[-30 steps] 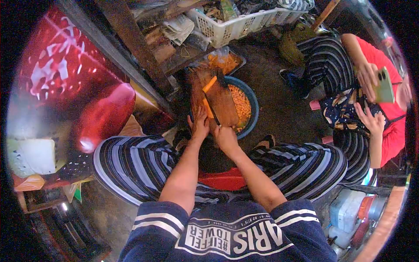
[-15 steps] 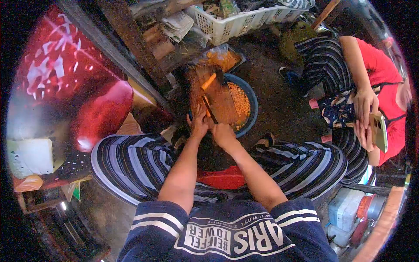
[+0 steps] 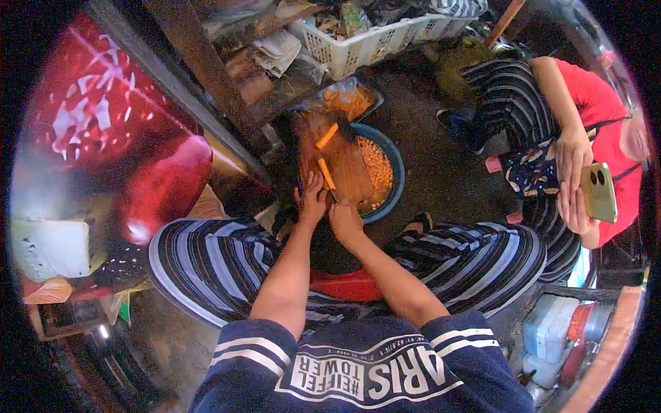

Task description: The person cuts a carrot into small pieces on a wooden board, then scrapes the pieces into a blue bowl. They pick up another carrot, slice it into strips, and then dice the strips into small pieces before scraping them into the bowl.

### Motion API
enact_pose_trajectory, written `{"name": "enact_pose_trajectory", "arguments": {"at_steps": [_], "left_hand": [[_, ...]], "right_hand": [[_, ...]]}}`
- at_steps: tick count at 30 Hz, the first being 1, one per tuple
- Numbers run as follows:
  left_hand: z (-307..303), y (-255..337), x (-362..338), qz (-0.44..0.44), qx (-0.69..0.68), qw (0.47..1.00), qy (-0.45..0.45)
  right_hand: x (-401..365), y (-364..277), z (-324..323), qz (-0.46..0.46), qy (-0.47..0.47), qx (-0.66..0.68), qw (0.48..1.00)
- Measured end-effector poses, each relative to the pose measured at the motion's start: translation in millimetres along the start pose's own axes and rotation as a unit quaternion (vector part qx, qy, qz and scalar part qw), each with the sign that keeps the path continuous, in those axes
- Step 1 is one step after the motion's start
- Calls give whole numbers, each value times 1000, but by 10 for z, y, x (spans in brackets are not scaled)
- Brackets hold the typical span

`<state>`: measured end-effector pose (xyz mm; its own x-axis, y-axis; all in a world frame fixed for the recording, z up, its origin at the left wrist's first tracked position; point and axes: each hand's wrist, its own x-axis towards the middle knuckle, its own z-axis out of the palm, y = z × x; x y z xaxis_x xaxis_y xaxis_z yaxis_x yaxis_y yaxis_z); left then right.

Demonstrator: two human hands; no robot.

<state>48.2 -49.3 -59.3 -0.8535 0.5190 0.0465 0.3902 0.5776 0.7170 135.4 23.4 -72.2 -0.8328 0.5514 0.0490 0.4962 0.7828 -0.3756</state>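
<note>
A wooden cutting board [image 3: 348, 165] lies across the blue basin [image 3: 397, 182], partly covering it. Small diced carrot pieces [image 3: 375, 165] fill the visible side of the basin. Two orange carrot sticks rest on the board: a farther carrot stick [image 3: 327, 135] and a nearer carrot stick [image 3: 326, 173]. My left hand [image 3: 312, 201] has its fingers pressed against the nearer stick at the board's left edge. My right hand [image 3: 345, 221] is closed around a knife [image 3: 333, 197]; its handle is hidden in the fist and little of the blade shows.
Beyond the basin is a tray with orange pieces in a plastic bag [image 3: 348, 102]. A white crate [image 3: 358, 48] stands at the back. At right, a seated person in red [image 3: 592, 151] holds a phone [image 3: 600, 193]. A wooden post [image 3: 206, 62] rises at left.
The knife blade, earlier standing out along the nearer carrot stick, has drawn back toward me and shows less. The nearer stick is now more exposed. My left hand stays beside it.
</note>
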Motion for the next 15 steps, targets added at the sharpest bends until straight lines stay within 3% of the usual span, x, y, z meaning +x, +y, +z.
{"name": "enact_pose_trajectory", "arguments": {"at_steps": [5, 7, 8, 9, 11, 14, 15], "left_hand": [[108, -107, 13, -6, 1, 1000, 28], [103, -115, 76, -12, 3, 1000, 25], [110, -110, 124, -17, 4, 1000, 26], [29, 86, 142, -18, 2, 1000, 24], [-188, 689, 140, -107, 30, 990, 81], [17, 670, 189, -71, 88, 987, 111], [67, 683, 196, -71, 88, 988, 109]], "right_hand": [[-17, -242, -813, 80, -117, 138, 980], [23, -225, -908, -3, -87, 131, 988], [72, -199, -931, -3, -87, 130, 988], [115, -160, -945, -26, -43, 128, 990], [199, -53, -999, -47, 0, 124, 991], [373, 184, -1049, 78, -42, 117, 989], [397, 270, -1069, 79, -43, 117, 989]]}}
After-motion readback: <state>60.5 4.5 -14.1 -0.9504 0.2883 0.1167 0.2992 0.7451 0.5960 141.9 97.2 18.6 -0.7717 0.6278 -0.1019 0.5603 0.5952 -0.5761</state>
